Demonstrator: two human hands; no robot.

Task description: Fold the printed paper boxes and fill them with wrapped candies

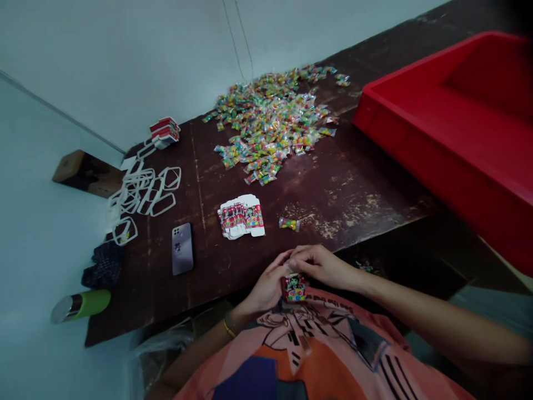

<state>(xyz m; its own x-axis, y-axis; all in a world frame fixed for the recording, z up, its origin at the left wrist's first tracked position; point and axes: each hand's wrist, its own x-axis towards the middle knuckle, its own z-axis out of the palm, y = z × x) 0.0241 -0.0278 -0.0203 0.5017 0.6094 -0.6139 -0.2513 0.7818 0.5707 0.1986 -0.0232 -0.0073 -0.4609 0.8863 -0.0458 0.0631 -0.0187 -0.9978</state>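
A small printed candy box, red with a green figure and coloured dots, is held upright close to my shirt, just off the table's front edge. My left hand is closed around its left side. At the box's top, my right hand has its fingers pinched on the white flap. Beyond my hands, one wrapped candy lies by itself on the table. To its left rests a fanned stack of flat candy boxes, printed in red and white. The inside of the held box is hidden.
A big pile of wrapped candies covers the back of the dark table. The red tray stands at right. Leftward are a phone, white bands, more flat boxes, a wooden block, dark cloth and a green bottle.
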